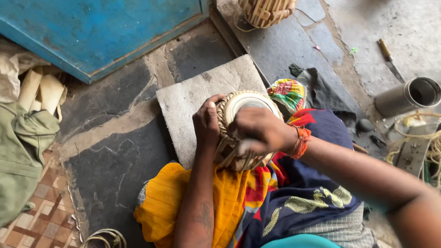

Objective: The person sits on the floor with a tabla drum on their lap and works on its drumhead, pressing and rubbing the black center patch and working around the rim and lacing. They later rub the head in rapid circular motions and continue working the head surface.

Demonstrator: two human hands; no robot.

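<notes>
The small laced drum [245, 133] sits braced in her lap, left hand [206, 121] gripping its side to steady it while the right hand [259, 131] clenches over its top.

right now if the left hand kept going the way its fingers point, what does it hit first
The left hand already grips the laced side of the small drum, fingers pointing up-frame. Beyond them, the first thing is probably the grey stone slab under the drum, though depth is hard to judge.
</notes>
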